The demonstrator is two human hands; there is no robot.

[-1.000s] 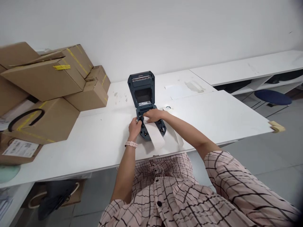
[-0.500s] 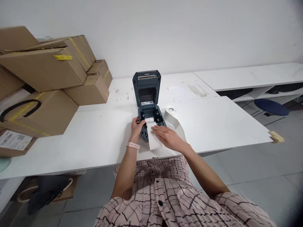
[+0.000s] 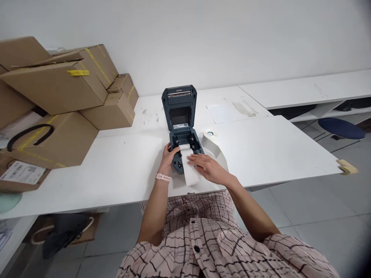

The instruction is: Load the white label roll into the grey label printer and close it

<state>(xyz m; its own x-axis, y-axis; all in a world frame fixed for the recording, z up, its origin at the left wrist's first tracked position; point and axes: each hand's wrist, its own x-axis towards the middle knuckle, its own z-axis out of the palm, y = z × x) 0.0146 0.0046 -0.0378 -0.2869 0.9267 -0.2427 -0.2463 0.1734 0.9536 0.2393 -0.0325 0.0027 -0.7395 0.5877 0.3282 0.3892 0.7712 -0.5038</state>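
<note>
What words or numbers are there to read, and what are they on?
None can be read.
Sticker inside the open printer lid: print too small.
White label on the bottom left box: print too small and blurred.

A dark blue-grey printer (image 3: 182, 132), its lid raised upright beyond both hands, sits on the tabletop with its left side against the left hand (image 3: 167, 159). Inside, just right of that hand's thumb, lies a white paper roll (image 3: 184, 147); its blank strip (image 3: 190, 172) runs over the printer's front, under the fingertips of the right hand (image 3: 209, 168).
</note>
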